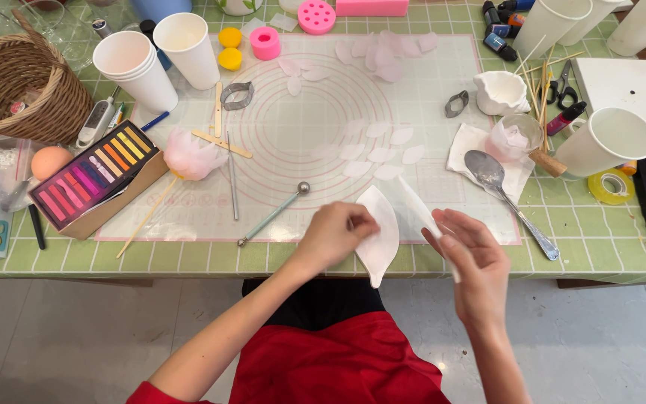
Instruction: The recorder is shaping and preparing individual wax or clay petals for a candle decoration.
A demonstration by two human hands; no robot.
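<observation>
A work mat (443, 187) lies in the middle of the desk (600, 239). On its left part rest a paper flower (188, 155), wooden sticks (220, 142) and a ball-tipped tool (272, 215); loose petals (375, 150) lie at its centre and far edge. Left of the mat sit a box of chalk sticks (93, 179), stacked cups (136, 69) and, farther left, a basket (20, 86). Right of the mat, a spoon (506, 198) lies on a napkin (466, 146), with a cup (608, 141) and a tape roll (611, 185) beyond it. At the near edge, the left hand (336, 233) and right hand (471, 262) hold a petal-shaped sheet (380, 232) between them.
</observation>
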